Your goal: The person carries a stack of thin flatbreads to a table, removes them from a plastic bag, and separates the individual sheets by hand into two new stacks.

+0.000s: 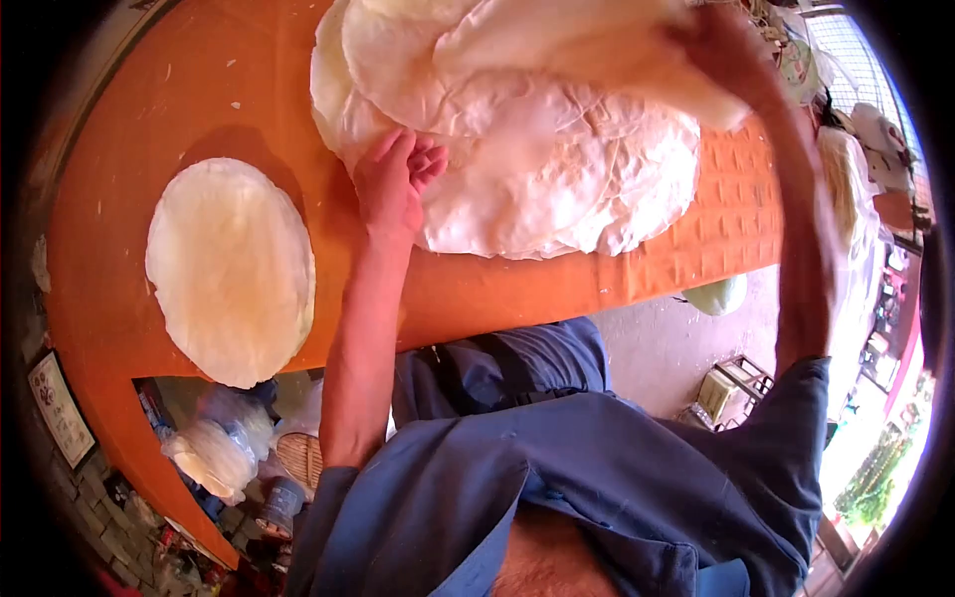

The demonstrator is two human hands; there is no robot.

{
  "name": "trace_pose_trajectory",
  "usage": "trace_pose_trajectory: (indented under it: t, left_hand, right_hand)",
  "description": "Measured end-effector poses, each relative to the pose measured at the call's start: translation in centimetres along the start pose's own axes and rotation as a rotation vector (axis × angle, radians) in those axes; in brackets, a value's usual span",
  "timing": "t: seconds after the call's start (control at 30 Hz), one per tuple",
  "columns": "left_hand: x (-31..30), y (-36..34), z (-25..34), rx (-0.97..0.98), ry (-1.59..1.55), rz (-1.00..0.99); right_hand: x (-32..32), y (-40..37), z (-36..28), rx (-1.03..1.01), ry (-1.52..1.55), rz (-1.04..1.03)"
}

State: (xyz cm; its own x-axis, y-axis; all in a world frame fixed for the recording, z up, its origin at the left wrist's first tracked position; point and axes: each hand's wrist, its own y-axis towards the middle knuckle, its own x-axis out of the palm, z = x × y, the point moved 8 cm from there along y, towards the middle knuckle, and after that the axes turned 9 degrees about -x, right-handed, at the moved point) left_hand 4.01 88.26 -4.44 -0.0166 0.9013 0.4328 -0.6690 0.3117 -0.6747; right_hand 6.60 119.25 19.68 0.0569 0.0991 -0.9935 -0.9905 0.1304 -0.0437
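Note:
A wide pile of thin, pale round sheets (557,189) lies on the orange table. My left hand (398,179) is at the pile's left edge, its fingers curled; whether they grip a sheet's edge cannot be made out. Over the back right of the pile, my right hand (716,50) is blurred by motion beside a raised pale sheet (587,50); its fingers are smeared. A single pale round sheet (231,271) lies flat on the table to the left, apart from the pile.
The orange table (348,289) curves round at the left. Plastic bags (221,443) and a woven basket (298,460) are below it. A green round object (716,296) and a metal-framed box (731,391) are beyond the near edge at right.

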Motion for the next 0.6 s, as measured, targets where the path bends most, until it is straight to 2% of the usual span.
trace_pose_trajectory:
  t: [0.07,0.1,0.17,0.23,0.3,0.33,0.37,0.4,0.5,0.6]
  left_hand:
    - [0.1,1.2,0.2,-0.019,-0.037,-0.022]
    - [0.3,1.4,0.3,-0.025,-0.038,-0.023]
    - [0.6,1.6,0.2,-0.043,-0.037,-0.024]
    - [1.4,1.3,0.6,-0.014,0.035,-0.002]
    - [1.4,1.3,0.5,-0.033,0.064,0.015]
    - [1.2,1.5,0.4,0.0,0.098,-0.019]
    - [1.2,1.4,0.5,-0.013,0.097,-0.027]
    - [1.5,1.1,0.7,-0.027,0.097,-0.036]
    - [1.5,0.6,0.8,-0.073,0.083,-0.058]
    - [2.3,0.6,0.2,-0.181,0.045,-0.108]
  right_hand:
    - [-7.1,-0.4,0.0,0.326,0.161,0.121]
    - [-9.9,-0.9,-0.3,0.208,0.068,0.283]
    - [-10.4,-1.7,-2.9,-0.036,-0.166,0.415]
    - [-5.8,0.0,-5.8,-0.211,-0.239,0.374]
    - [4.1,2.1,-10.0,-0.404,-0.219,0.326]
    - [7.1,2.1,-11.1,-0.42,0.099,0.374]
    - [12.3,2.8,-11.4,-0.35,0.223,0.12]
    - [15.7,2.1,-11.7,-0.407,0.267,0.126]
    - [12.7,-0.5,-11.8,-0.421,0.398,0.354]
    - [12.2,1.2,-11.3,-0.305,0.365,0.21]
